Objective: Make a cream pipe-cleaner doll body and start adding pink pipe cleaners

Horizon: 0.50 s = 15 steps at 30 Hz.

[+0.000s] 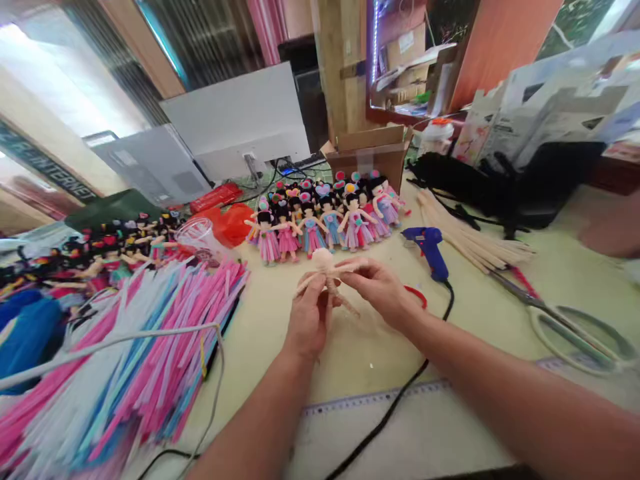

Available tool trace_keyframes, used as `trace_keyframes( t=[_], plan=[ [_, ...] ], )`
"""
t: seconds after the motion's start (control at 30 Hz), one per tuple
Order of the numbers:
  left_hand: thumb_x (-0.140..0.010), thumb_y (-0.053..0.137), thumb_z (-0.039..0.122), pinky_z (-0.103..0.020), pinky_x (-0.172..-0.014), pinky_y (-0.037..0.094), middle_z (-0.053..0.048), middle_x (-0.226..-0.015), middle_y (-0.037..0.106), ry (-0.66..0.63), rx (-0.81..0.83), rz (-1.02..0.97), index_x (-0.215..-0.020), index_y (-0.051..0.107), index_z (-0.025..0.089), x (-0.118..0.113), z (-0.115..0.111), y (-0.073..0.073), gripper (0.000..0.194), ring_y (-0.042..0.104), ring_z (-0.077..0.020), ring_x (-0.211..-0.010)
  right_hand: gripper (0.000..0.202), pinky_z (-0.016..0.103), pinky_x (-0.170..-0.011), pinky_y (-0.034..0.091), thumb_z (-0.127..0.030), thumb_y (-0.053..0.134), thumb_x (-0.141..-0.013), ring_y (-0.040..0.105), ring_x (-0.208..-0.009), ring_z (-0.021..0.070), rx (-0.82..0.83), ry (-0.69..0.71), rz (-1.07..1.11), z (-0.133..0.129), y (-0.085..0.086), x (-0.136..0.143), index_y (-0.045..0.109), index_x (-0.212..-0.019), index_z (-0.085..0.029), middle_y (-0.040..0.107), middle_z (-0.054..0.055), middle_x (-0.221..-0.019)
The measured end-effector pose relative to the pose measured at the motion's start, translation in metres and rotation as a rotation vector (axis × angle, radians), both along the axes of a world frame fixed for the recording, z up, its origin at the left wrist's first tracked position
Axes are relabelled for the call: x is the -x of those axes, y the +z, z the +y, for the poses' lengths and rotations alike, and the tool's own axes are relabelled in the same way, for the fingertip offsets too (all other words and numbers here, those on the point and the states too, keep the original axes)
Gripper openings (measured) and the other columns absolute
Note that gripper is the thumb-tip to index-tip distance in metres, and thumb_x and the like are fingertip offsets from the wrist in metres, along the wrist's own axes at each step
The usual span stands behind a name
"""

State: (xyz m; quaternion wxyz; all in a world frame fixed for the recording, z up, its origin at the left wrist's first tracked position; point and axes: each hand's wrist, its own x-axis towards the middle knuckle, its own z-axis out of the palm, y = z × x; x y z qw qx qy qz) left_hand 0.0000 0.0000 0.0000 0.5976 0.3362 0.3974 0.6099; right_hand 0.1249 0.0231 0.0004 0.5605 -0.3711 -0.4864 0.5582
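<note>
A bare cream doll body (323, 261) of fuzzy pipe cleaners, with a round head, outstretched arms and twisted legs, is held up between my hands over the table. My left hand (307, 317) is closed around its torso and the arm on the left. With thumb and fingers my right hand (375, 287) pinches the other arm. Just beyond the doll body stand several finished dolls (310, 227) with black hair and colourful skirts. To the right of my right hand, a blue glue gun (429, 250) rests on the table, its black cord trailing toward me.
Bundles of pink, white and blue pipe cleaners (165, 347) cover the left side, with more dolls (110, 257) behind. Large scissors (565, 320) and cream pipe cleaners (470, 233) lie at right. A cardboard box (367, 157) and a monitor (240, 120) stand at the back.
</note>
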Motion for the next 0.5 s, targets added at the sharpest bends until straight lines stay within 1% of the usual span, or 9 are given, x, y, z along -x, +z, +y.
trace_keyframes(
  t=[0.13,0.3,0.4,0.5],
  plan=[
    [-0.068,0.075,0.034,-0.018,-0.047,0.041,0.003,-0.066,0.058,-0.006,-0.003,-0.006,-0.069,0.060,0.016,0.0000,0.0015,0.0025,0.024,0.052,-0.0071,-0.056,0.015,0.029,-0.071,0.047,-0.032,0.073,-0.066,0.061,-0.071,0.0145,-0.017,0.010,-0.075,0.0003,-0.0022,-0.0042,0.071,-0.075,-0.020,0.071,0.000,-0.074],
    [-0.068,0.074,0.035,-0.018,-0.044,0.039,0.003,-0.065,0.057,-0.045,0.008,-0.005,-0.069,0.060,0.015,-0.0013,0.0000,0.0071,0.024,0.048,-0.0058,-0.051,0.017,0.028,-0.064,0.044,-0.037,0.072,-0.068,0.055,-0.063,0.0129,-0.071,-0.007,-0.111,0.0020,-0.0071,-0.0047,0.067,-0.068,-0.020,0.065,-0.001,-0.065],
    [-0.068,0.074,0.035,-0.018,-0.044,0.039,0.003,-0.064,0.057,-0.079,0.025,-0.002,-0.068,0.057,0.016,-0.0002,0.0000,0.0081,0.025,0.047,-0.0053,-0.049,0.020,0.027,-0.060,0.043,-0.038,0.073,-0.068,0.053,-0.061,0.0129,-0.085,-0.005,-0.135,0.0019,-0.0069,-0.0056,0.066,-0.068,-0.020,0.063,-0.001,-0.064],
    [-0.068,0.073,0.033,-0.017,-0.042,0.036,0.004,-0.061,0.056,-0.128,0.051,-0.022,-0.068,0.052,0.017,0.0016,0.0003,0.0081,0.026,0.044,-0.0045,-0.046,0.021,0.027,-0.059,0.043,-0.039,0.072,-0.070,0.054,-0.063,0.0133,-0.098,0.014,-0.158,0.0016,-0.0044,-0.0077,0.066,-0.068,-0.019,0.064,0.000,-0.065]
  ],
)
